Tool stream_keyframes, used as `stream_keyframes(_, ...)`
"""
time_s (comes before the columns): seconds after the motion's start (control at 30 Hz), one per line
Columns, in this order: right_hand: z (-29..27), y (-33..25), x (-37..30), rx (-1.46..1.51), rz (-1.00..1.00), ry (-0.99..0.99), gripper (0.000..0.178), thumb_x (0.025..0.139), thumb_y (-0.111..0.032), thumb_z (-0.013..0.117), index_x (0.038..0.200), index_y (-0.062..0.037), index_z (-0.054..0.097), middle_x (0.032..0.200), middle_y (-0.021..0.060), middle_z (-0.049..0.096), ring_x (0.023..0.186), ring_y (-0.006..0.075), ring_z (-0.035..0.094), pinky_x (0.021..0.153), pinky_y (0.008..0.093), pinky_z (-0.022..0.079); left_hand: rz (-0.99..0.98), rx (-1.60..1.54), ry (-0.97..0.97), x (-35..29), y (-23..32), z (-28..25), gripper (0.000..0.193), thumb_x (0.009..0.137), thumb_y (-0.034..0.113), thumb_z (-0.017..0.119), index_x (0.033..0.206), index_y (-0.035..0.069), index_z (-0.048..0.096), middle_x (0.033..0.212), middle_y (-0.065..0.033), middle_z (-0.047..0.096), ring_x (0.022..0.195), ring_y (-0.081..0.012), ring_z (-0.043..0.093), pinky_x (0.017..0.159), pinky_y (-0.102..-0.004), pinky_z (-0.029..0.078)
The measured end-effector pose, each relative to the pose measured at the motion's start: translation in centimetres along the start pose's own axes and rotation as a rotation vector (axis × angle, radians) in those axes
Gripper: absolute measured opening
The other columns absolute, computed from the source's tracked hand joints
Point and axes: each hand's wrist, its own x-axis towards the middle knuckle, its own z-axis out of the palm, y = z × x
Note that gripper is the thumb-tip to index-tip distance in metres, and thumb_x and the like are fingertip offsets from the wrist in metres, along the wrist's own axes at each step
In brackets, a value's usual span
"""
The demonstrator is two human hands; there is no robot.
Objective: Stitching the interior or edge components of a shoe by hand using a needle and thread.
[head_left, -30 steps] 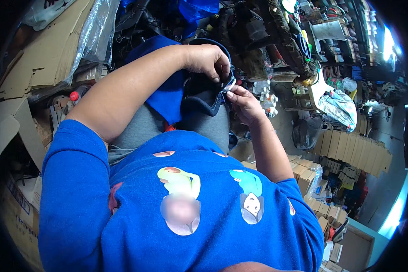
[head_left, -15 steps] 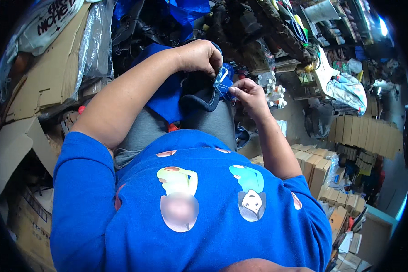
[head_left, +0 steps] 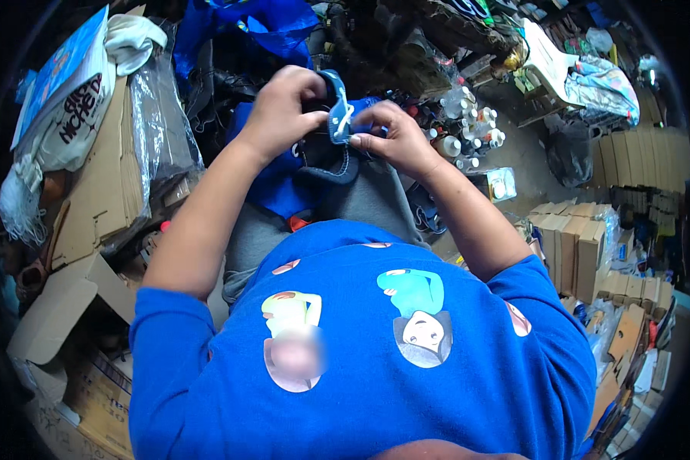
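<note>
Above my lap is a dark, curved, shoe-like piece (head_left: 328,175) with pale stitches along its edge. A blue strap-like part (head_left: 339,119) with white marks stands up from it; its exact kind I cannot tell. My left hand (head_left: 284,111) is closed on the blue part from the left, thumb against its side. On the other side, my right hand (head_left: 399,139) holds its thumb and fingers close together at the stitched edge. Its fingertips are smeared by motion, and what they pinch is hidden. Blue cloth (head_left: 280,188) lies under the piece, over my grey-clad legs (head_left: 368,203).
Plastic-wrapped cardboard sheets (head_left: 103,176) lean at the left, above an open carton (head_left: 61,307). Several small bottles (head_left: 468,134) stand at the right, near a white chair (head_left: 548,61) with cloth on it. Stacked cardboard pieces (head_left: 583,245) fill the right side.
My right hand has come in from pulling pale thread away on the right to the piece's edge. My left hand has shifted left, and the blue part now stands more upright. The view has shifted.
</note>
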Motion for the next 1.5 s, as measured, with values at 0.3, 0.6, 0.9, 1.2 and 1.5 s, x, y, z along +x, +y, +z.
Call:
stream_keyframes(0.3,2.7,-0.3,2.1,-0.33,-0.212,-0.028,0.077,0.059,-0.034,0.078,0.13,-0.0363,0.05,0.147,0.0214,0.029,0.129,0.0427,0.037,0.104,0.0564,0.03,-0.174,-0.026,-0.286,-2.6,0.3,1.0,0.007,0.075,0.008,0.062,0.081,0.006,0.063,0.084,-0.0156,0.064,0.083,-0.0342,0.062,0.073,-0.0421,0.049)
stream_keyframes(0.6,2.4,-0.2,1.5,-0.433,-0.023,-0.103,0.074,0.062,-0.031,0.07,0.132,-0.0363,0.046,0.139,0.0161,0.041,0.133,0.0376,0.031,0.104,0.063,0.017,-0.384,0.03,-0.057,-8.5,-3.2,-10.2,0.004,0.081,0.004,0.065,0.083,0.002,0.062,0.074,-0.0055,0.061,0.069,-0.015,0.056,0.067,-0.0274,0.044)
stream_keyframes(0.9,2.7,-0.7,2.0,-0.397,-0.028,-0.189,0.076,0.064,-0.032,0.07,0.135,-0.0391,0.042,0.141,0.0183,0.04,0.136,0.0402,0.027,0.101,0.0686,0.018,-0.329,-1.64,0.268,-6.1,-1.2,-5.6,0.018,0.095,0.025,0.054,0.087,0.009,0.056,0.083,-0.0059,0.059,0.082,-0.022,0.061,0.086,-0.0418,0.047)
stream_keyframes(1.2,3.4,-2.7,0.9,-0.722,-0.062,0.047,0.069,0.066,-0.028,0.073,0.13,-0.038,0.049,0.148,0.0182,0.029,0.133,0.0402,0.032,0.101,0.0624,0.026,-0.335,-0.716,0.767,-9.0,-4.7,-13.4,0.003,0.094,0.007,0.05,0.092,0.006,0.051,0.072,0.0001,0.045,0.059,-0.0077,0.042,0.061,-0.0235,0.04)
stream_keyframes(1.5,1.2,-2.9,0.6,-0.203,-0.166,0.035,0.047,0.076,-0.021,0.073,0.12,-0.0112,0.058,0.115,0.0099,0.059,0.1,0.0229,0.06,0.086,0.0348,0.049,-0.036,-0.066,0.096,-5.5,-0.7,-1.4,0.013,0.077,0.006,0.067,0.089,0.008,0.072,0.084,-0.0069,0.064,0.084,-0.0214,0.061,0.079,-0.0335,0.047)
